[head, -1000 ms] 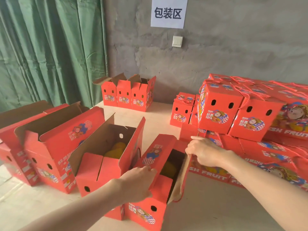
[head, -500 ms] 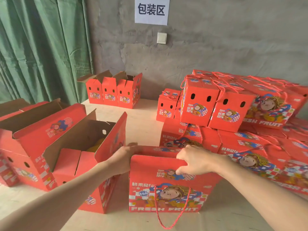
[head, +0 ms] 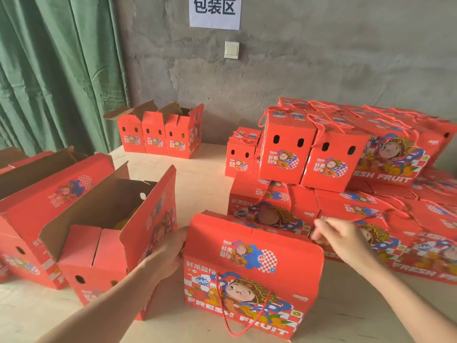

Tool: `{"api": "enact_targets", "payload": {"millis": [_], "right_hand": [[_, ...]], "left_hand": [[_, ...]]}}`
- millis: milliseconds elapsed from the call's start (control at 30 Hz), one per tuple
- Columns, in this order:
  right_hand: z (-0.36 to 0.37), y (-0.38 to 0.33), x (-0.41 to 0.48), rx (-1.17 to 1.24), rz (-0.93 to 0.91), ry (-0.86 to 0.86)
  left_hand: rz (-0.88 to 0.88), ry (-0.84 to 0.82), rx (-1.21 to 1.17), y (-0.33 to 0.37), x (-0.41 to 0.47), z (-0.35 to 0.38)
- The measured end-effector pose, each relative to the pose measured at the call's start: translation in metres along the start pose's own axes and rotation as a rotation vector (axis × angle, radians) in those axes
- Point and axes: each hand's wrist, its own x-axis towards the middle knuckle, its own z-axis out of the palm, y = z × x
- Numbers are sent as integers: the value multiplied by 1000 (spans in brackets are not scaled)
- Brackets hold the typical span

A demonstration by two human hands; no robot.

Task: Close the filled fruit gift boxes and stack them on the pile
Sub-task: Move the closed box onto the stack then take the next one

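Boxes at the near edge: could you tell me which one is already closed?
The box the left hand holds: its top is folded shut and its rope handle hangs down the front. The open boxes left of it have flaps raised.

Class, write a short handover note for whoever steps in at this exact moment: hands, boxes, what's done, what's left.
Left hand is at the closed box's left end, fingers hidden. Right hand, blurred, is by its top right corner; contact unclear.
The box stands on the table in front of the pile.
Done: this box closed.
Left: stack it, then close the open box beside it, which holds yellow fruit, and further open boxes leftward.
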Motion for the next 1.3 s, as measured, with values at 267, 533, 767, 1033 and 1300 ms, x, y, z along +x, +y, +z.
{"api": "enact_targets", "payload": {"millis": [267, 533, 767, 1033, 1300], "right_hand": [[41, 48, -59, 99, 96, -5], [40, 38, -47, 104, 101, -184], [50, 42, -35, 302, 337, -106], [62, 27, -46, 1008, 616, 73], [75, 22, -49, 604, 442, 158]], "left_hand": [[-9, -122, -51, 7, 30, 4], [-14, -209, -123, 5, 43, 9], [-11, -320, -230, -3, 23, 17], [-31, -305, -192, -2, 20, 19], [-73, -324, -194, -8, 22, 15]]}}
